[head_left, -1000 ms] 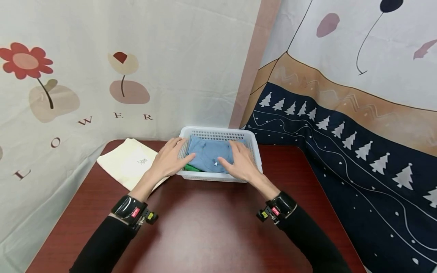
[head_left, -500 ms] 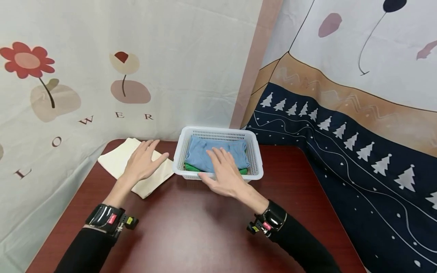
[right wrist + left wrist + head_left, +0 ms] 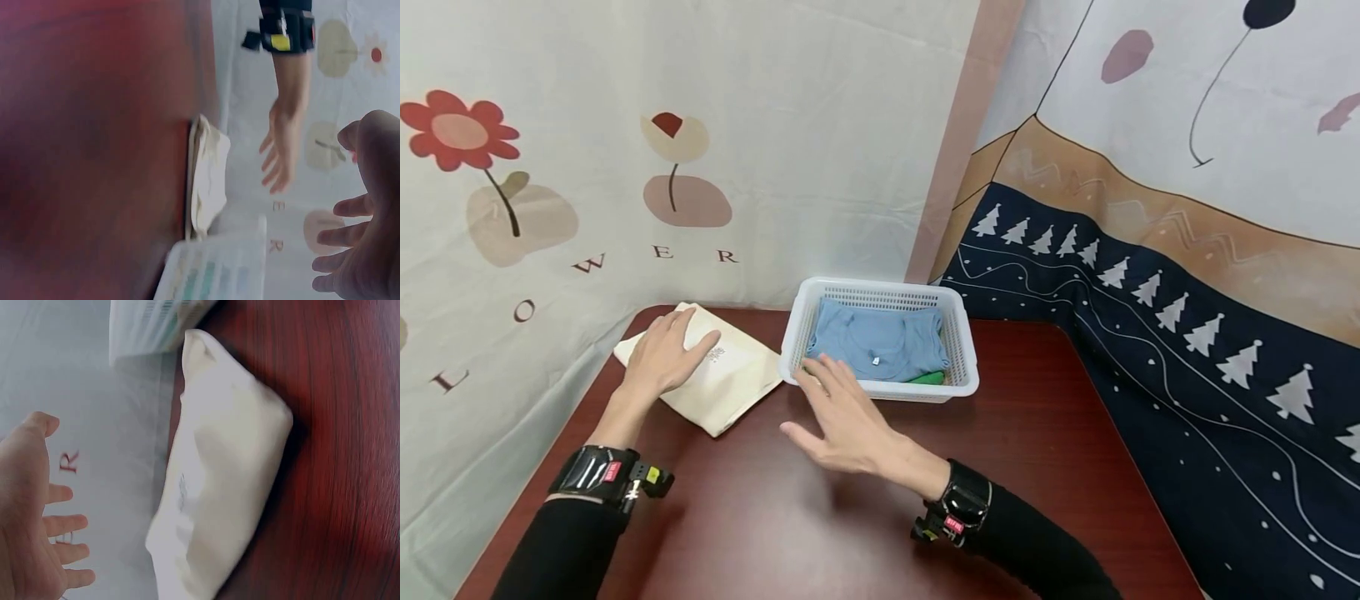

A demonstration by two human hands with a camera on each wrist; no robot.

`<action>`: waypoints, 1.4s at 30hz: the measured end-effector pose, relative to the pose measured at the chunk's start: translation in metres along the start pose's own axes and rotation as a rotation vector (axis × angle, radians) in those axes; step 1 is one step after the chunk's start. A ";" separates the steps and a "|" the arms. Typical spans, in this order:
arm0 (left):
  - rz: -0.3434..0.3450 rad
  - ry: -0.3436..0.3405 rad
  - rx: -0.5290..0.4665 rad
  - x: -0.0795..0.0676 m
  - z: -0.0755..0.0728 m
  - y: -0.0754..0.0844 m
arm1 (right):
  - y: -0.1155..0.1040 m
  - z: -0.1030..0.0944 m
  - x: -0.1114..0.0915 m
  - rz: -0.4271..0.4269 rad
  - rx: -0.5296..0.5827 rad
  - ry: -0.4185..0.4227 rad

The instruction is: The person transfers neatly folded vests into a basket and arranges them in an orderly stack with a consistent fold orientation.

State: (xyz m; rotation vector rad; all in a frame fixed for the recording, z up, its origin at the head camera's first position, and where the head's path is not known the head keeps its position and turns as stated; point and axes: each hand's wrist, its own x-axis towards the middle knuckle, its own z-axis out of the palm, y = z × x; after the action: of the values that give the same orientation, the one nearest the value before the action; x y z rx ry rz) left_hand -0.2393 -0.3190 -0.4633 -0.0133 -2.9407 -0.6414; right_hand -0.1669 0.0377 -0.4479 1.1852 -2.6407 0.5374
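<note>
My left hand (image 3: 664, 357) hovers over the left part of a cream cloth bag (image 3: 733, 377) with a small dark print, which lies flat on the table. Its fingers are extended, and the left wrist view shows a gap between the hand and the bag. My right hand (image 3: 852, 427) is in the air just in front of the white plastic basket (image 3: 958, 389), fingers spread, holding nothing. Inside the basket lies a folded blue shirt (image 3: 880, 337) with a small white tag. A green cloth (image 3: 929, 378) peeks out beneath it at the front right.
The dark red wooden table (image 3: 790, 525) meets a pale printed curtain (image 3: 820, 167) at the back. A navy cloth with white trees (image 3: 1150, 383) hangs along the right side. The basket stands at the table's back edge.
Both hands have withdrawn from the basket's ends. The left has moved left over the cream bag; the right has moved left and nearer. The basket has shifted slightly left since the first frame.
</note>
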 end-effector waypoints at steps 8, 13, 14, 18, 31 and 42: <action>-0.064 -0.036 0.007 0.005 -0.005 -0.035 | -0.031 0.025 0.002 -0.129 -0.056 -0.063; -0.121 -0.053 -0.029 0.011 -0.008 -0.054 | -0.038 0.044 0.006 -0.133 0.010 -0.135; -0.134 -0.059 -0.040 0.012 -0.009 -0.058 | -0.038 0.048 0.008 -0.133 0.021 -0.146; -0.185 -0.101 -0.071 0.016 -0.012 -0.067 | -0.034 0.064 0.013 -0.109 0.131 -0.209; -0.216 -0.205 -0.065 0.024 -0.003 -0.089 | -0.028 0.096 0.027 0.229 0.565 -0.203; -0.169 -0.169 0.018 0.023 0.006 -0.100 | -0.046 0.111 0.040 0.624 0.954 -0.074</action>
State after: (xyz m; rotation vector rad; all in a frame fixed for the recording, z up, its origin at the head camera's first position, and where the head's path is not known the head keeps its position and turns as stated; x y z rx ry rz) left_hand -0.2661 -0.4080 -0.5069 0.1945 -3.1350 -0.6673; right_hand -0.1621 -0.0625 -0.5251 0.4442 -2.8224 2.0372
